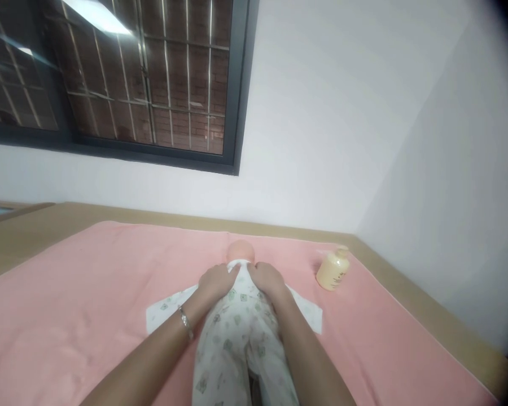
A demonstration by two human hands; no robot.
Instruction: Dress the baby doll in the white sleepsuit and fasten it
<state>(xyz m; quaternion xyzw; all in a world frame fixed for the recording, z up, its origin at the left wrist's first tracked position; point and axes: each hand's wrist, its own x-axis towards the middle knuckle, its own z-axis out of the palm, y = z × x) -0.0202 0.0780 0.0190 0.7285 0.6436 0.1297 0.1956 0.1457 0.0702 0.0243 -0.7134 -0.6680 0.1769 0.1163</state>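
Note:
A baby doll (242, 252) lies on its back on a pink sheet, its bald head pointing away from me. It wears a white top with a small print and matching trousers (228, 338), whose legs stretch toward me. My left hand (217, 282) is closed on the top near the neck, on the left side of the chest. Opposite it, my right hand (268, 280) is closed on the top's right side, thumb near the collar. Both thumbs lie close to the neckline, and the other fingertips are mostly hidden. The white sleeves (309, 309) spread out beneath my forearms.
A pale yellow bottle (333, 269) stands on the pink sheet (110, 270) right of the doll. Along the back runs a tan surface edge (144, 213) against a white wall (313, 141). A dark-framed window (236, 101) with bars is at upper left.

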